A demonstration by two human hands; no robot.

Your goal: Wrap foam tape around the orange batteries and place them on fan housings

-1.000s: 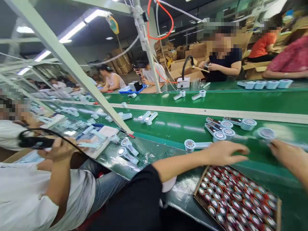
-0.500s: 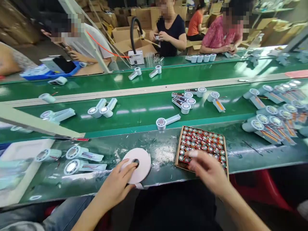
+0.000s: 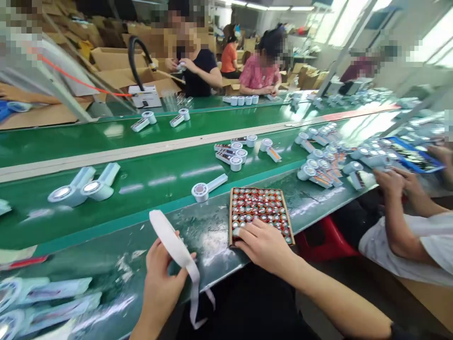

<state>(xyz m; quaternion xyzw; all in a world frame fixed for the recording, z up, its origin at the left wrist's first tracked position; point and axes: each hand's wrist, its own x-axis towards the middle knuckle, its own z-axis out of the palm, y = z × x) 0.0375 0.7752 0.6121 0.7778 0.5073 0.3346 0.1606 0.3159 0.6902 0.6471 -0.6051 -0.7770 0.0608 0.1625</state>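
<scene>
Gripping a white roll of tape (image 3: 170,238) edge-up in my left hand (image 3: 161,283) so its loose tail hangs free, I rest my right hand's (image 3: 264,245) open fingers on the shallow cardboard tray of red-ringed batteries (image 3: 261,213) on the green surface (image 3: 212,229).

Long green conveyor belt (image 3: 148,182), stacked cardboard boxes (image 3: 109,61) behind, ceiling strip lights (image 3: 269,7), bright windows (image 3: 430,42) at right

Tape roll (image 3: 169,238) now lifted, left hand (image 3: 161,283).
</scene>
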